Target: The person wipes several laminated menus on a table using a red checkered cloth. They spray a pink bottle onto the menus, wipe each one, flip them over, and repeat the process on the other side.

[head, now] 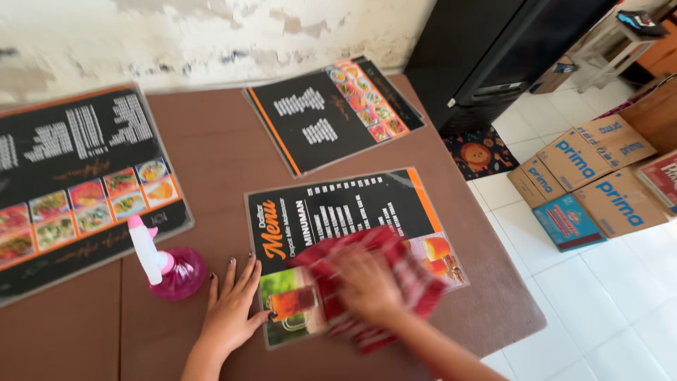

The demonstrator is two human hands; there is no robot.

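Observation:
A laminated black menu card with food pictures lies on the brown table in front of me. My right hand presses a red checked cloth onto its lower half; the hand is blurred. Fingers spread, my left hand lies flat on the table and holds down the card's left edge. Just left of that hand stands a pink spray bottle with a white trigger head.
Two more menu cards lie on the table, a large one at the left and another at the back by the peeling wall. Cardboard boxes sit on the white tiled floor at the right, beside a black cabinet.

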